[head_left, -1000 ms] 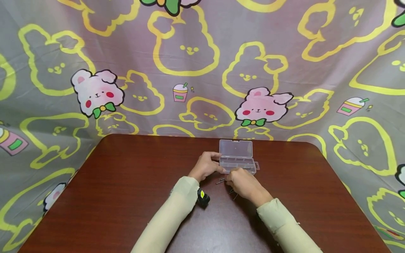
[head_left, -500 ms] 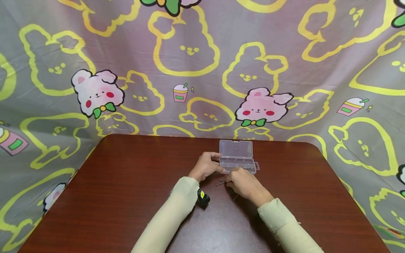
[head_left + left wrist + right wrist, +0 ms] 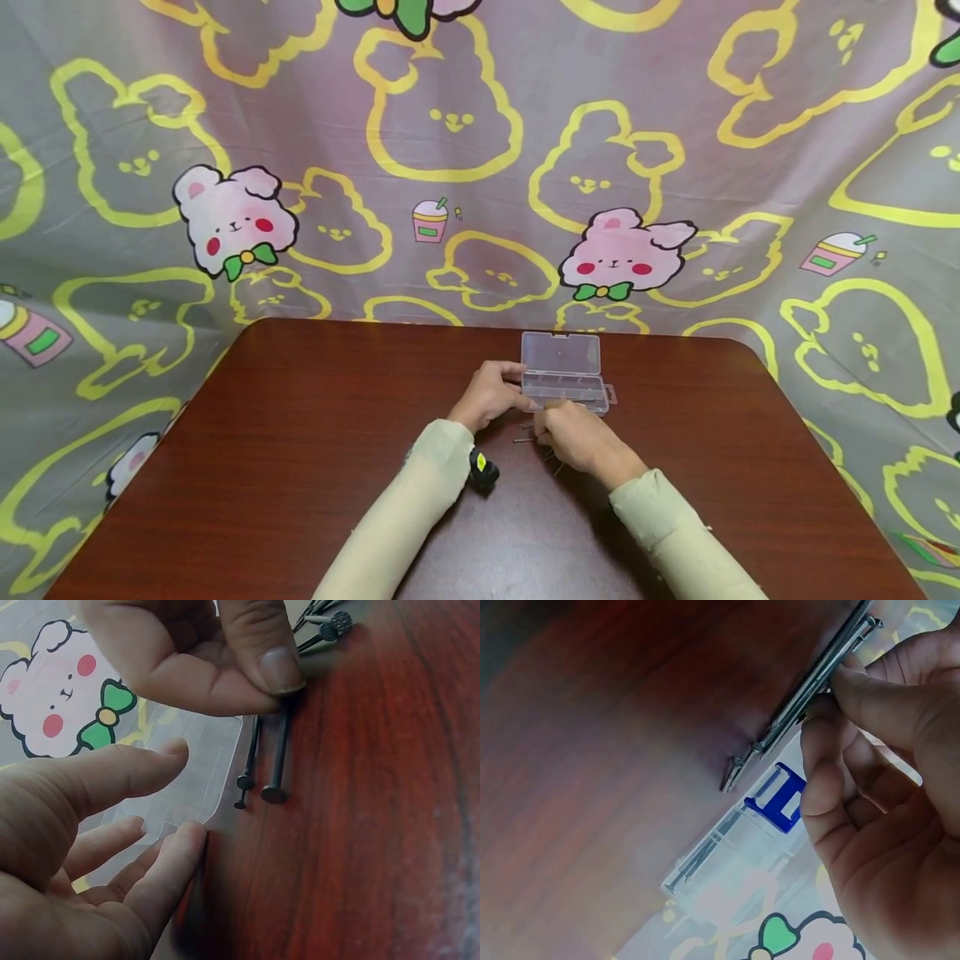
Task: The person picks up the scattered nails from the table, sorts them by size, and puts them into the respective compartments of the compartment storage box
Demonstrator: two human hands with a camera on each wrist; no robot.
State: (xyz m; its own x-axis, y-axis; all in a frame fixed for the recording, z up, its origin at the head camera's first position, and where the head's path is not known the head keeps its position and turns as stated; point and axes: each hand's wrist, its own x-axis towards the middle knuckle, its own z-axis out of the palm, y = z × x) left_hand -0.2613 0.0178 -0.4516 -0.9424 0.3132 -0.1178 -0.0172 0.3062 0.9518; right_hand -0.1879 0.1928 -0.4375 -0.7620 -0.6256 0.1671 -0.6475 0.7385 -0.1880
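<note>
A clear plastic compartment box (image 3: 562,382) stands with its lid raised on the brown table. My left hand (image 3: 489,394) holds the box's left end, thumb and fingers spread across it; a fingertip touches its corner in the left wrist view. Just in front of the box, my right hand (image 3: 577,433) pinches at a dark nail (image 3: 278,757) lying on the table. Thinner nails (image 3: 251,761) lie close beside that one. More nails (image 3: 558,468) lie partly under the right hand. Some nails (image 3: 712,851) lie inside the box. The right fingertips hide part of the pinched nail.
The brown table (image 3: 337,433) extends to both sides of the box. A patterned curtain (image 3: 315,108) hangs behind it. A clear hanging tab (image 3: 611,393) sticks out from the box's right end. A blue piece (image 3: 769,813) shows at the box's edge. A black device (image 3: 483,471) sits at the left wrist.
A loose nail left of the right fingertips has turned slightly on the table. The right fingers have shifted a little; the left hand and box keep their places.
</note>
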